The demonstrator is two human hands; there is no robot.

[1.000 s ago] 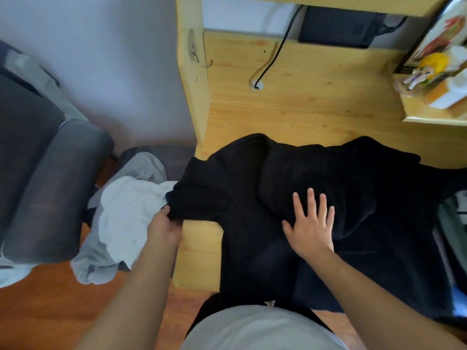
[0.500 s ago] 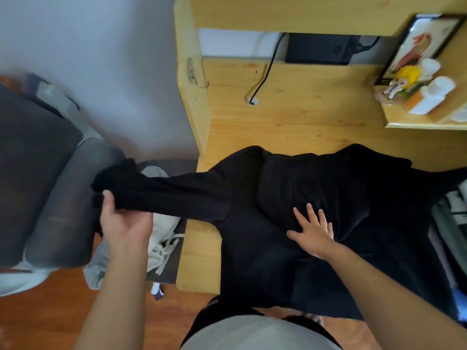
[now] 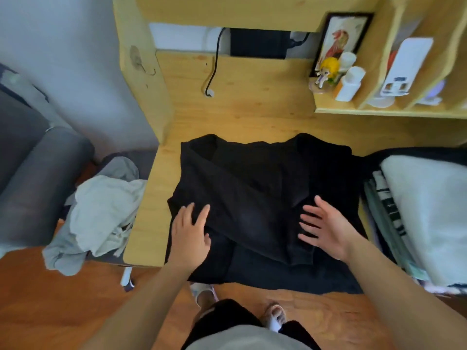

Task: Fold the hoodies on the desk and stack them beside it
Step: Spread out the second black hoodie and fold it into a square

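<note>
Both hands lie spread on the black hoodie (image 3: 255,205): the left hand (image 3: 190,236) rests flat near its left edge, fingers straight and gripping nothing; the right hand (image 3: 326,231) sits with splayed fingers just right of the middle, whether pressing or just above the cloth I cannot tell, holding nothing either. The hoodie lies on the wooden desk (image 3: 252,114), sleeves folded across its body, hem hanging over the near edge; a loose heap of pale garments (image 3: 101,210) sits beside the desk on the left. To do this step well, I judge, smooth the crossed sleeves flat from the centre outward; keep the side edges parallel; only then bring the hem up.
</note>
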